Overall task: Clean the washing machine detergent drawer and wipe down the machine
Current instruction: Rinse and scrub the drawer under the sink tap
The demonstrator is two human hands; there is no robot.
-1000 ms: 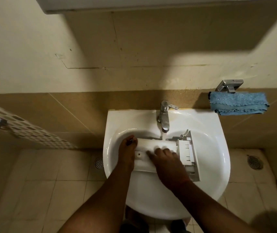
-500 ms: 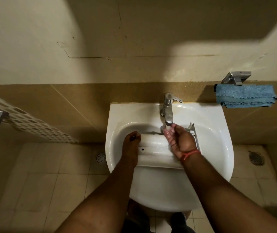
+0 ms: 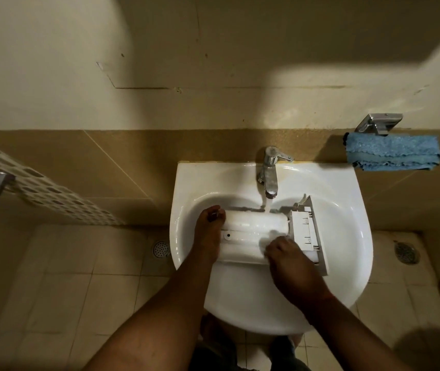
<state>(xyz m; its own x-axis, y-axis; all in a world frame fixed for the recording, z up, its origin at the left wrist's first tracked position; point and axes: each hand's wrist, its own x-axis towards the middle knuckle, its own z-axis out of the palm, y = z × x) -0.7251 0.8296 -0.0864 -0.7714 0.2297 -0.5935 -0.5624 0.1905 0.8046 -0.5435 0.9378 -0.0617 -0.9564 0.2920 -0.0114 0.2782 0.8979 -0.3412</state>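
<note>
The white detergent drawer (image 3: 251, 226) lies bottom side up across the basin of the white sink (image 3: 347, 236), with its grey front panel at the right end. My left hand (image 3: 209, 231) grips the drawer's left end, fingertips curled over the far edge. On the near right part of the drawer's underside rests my right hand (image 3: 291, 261), its fingers laid on the plastic. Water runs from the chrome tap (image 3: 269, 170) onto the drawer's far edge.
A folded blue cloth (image 3: 392, 152) hangs on a metal holder (image 3: 379, 123) on the wall, right of the sink. A white perforated panel (image 3: 39, 188) leans at the left. Two floor drains (image 3: 161, 249) (image 3: 406, 253) are set in the tiled floor.
My right hand was under the tap's stream half a second ago; now it is back down on the drawer's underside. My left hand has kept its hold on the left end.
</note>
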